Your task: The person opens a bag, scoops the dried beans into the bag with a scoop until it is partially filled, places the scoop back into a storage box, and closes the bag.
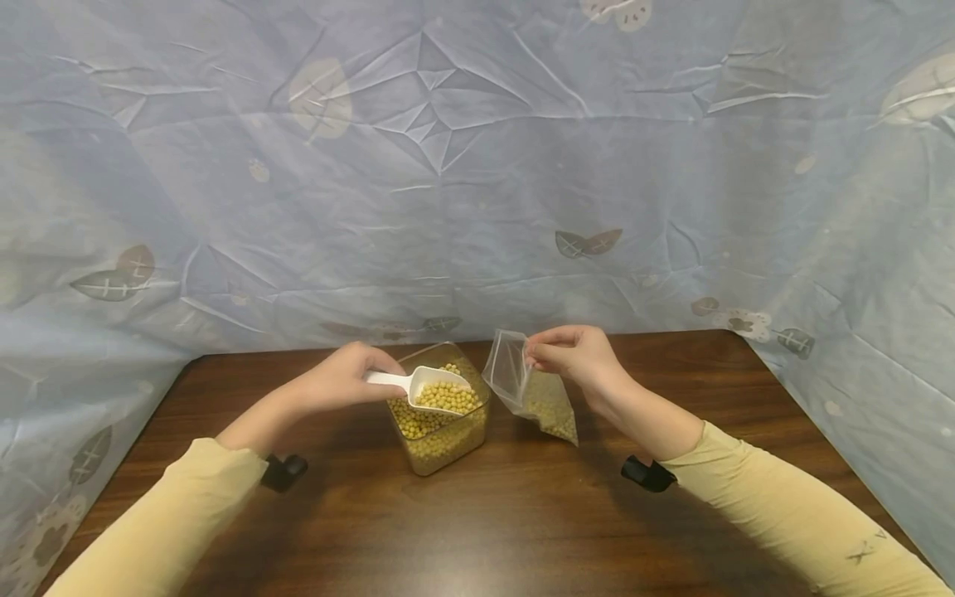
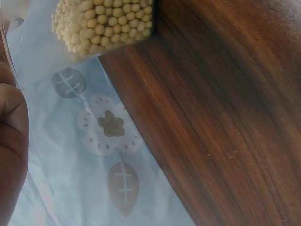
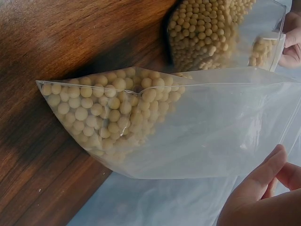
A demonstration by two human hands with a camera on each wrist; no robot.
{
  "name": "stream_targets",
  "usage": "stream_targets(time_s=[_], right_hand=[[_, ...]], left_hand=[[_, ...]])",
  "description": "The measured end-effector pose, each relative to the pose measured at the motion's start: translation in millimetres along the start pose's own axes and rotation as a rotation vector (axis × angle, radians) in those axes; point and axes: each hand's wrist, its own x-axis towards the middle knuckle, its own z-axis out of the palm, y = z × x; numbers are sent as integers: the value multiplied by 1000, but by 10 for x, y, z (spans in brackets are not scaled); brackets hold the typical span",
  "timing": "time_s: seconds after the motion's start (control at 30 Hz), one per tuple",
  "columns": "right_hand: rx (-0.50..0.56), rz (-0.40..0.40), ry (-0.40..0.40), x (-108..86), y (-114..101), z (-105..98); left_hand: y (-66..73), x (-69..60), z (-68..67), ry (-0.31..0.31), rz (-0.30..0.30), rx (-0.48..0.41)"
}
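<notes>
In the head view my left hand [image 1: 354, 377] grips the handle of a white scoop [image 1: 418, 385], which is heaped with yellow beans [image 1: 448, 396] and held over a clear square container [image 1: 440, 456] of the same beans. My right hand [image 1: 582, 361] pinches the top edge of a clear plastic bag [image 1: 511, 373], whose mouth stands apart. Beans fill the lower corner of the bag [image 3: 108, 108], as the right wrist view shows. Part of my left hand [image 2: 11, 141] appears at the edge of the left wrist view, beside the clear container's beans [image 2: 113, 23].
The brown wooden table [image 1: 477, 539] lies beneath the container and bag. Behind it and at both sides hangs a light blue cloth [image 1: 477, 207] with leaf and flower prints.
</notes>
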Motion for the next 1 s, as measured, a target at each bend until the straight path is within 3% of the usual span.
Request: stream_targets(time_s=[0.37, 0.67, 1.0], right_hand=[[2, 9, 0, -16, 0, -1], [5, 17, -2, -13, 6, 18], [3, 25, -6, -7, 17, 41]], left_hand=[[-111, -171, 31, 40, -146, -162], [-191, -211, 87, 66, -155, -331], [-189, -202, 92, 75, -207, -397]])
